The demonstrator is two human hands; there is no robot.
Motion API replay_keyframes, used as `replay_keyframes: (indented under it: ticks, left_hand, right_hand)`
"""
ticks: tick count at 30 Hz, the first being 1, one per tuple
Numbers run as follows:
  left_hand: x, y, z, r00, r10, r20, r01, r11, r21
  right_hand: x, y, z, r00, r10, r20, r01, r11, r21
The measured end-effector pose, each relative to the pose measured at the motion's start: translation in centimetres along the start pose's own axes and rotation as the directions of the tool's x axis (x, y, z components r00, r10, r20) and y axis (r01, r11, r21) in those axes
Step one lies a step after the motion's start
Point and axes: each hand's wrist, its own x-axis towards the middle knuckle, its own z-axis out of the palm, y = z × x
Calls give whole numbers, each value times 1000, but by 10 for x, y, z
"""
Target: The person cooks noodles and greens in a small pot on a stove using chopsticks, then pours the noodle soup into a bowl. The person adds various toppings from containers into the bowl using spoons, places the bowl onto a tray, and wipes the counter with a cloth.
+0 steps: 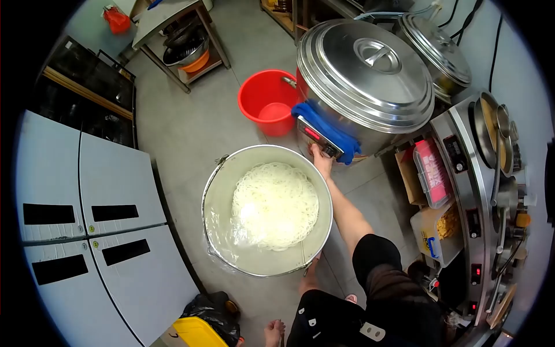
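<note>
A large pale metal bucket [211, 191] with white noodles [275, 206] and clear plastic film inside fills the middle. My right hand [321, 159] reaches past its right rim to the control panel [315, 134] of a big lidded steel pot [347, 75]; its fingers are closed at the black knob [330, 151]. Bare skin, seemingly my left forearm, runs under the bucket's lower rim; my left hand is hidden there. At the bottom edge shows another hand [274, 333], whose owner I cannot make out.
A red bucket [269, 101] stands beside the pot. White cabinets [118, 179] line the left; a steel table [170, 17] is at the top. Stove equipment [465, 173] and a food container [430, 231] are on the right. A black bag [211, 318] lies low left.
</note>
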Motion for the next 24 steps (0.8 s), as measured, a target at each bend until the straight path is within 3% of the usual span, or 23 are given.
replay_keyframes:
  ticks: [1, 3, 7, 9, 13, 17, 18, 19, 20, 21, 23, 24]
  left_hand:
    - [3, -1, -1, 1000, 24, 17, -24, 1000, 20]
    - [4, -1, 1, 998, 46, 34, -47, 998, 36]
    - [-1, 13, 11, 1000, 15, -20, -15, 1000, -2]
    - [4, 13, 12, 1000, 15, -18, -15, 1000, -6]
    - [9, 16, 11, 1000, 30, -2, -30, 999, 15]
    - [6, 27, 14, 999, 18, 32, -21, 997, 71]
    - [31, 6, 2, 997, 11, 74, -21, 991, 132]
    - [31, 4, 5, 986, 146, 75, -156, 976, 154]
    - [22, 19, 11, 973, 153, 170, -211, 886, 412]
    - [10, 35, 15, 955, 139, 261, -278, 723, 633]
    - [-31, 83, 43, 955, 118, 272, -275, 692, 667]
    - [-43, 98, 54, 966, 87, 243, -234, 691, 684]
  right_hand:
    - [-1, -3, 3, 1000, 2, 0, -2, 1000, -7]
    - [0, -6, 9, 997, -75, -27, 80, 964, 253]
    - [-2, -14, 15, 997, -59, -56, 69, 974, 214]
    - [-4, -18, 19, 988, 5, -154, 18, 988, 151]
    - [-8, -19, 16, 983, -44, -178, 64, 992, 109]
    - [-17, 5, -33, 978, -64, 198, 77, 995, -61]
    - [-30, 1, -54, 982, -24, 187, 56, 984, -168]
    - [-46, -2, -76, 985, 18, 169, 29, 962, -271]
    - [-61, 8, -107, 984, 21, 176, 37, 946, -321]
    - [-81, -1, -142, 971, 119, 209, -18, 903, -430]
    - [-123, 25, -222, 958, 201, 204, -26, 770, -637]
    - [-140, 18, -265, 828, 502, 249, -70, 533, -843]
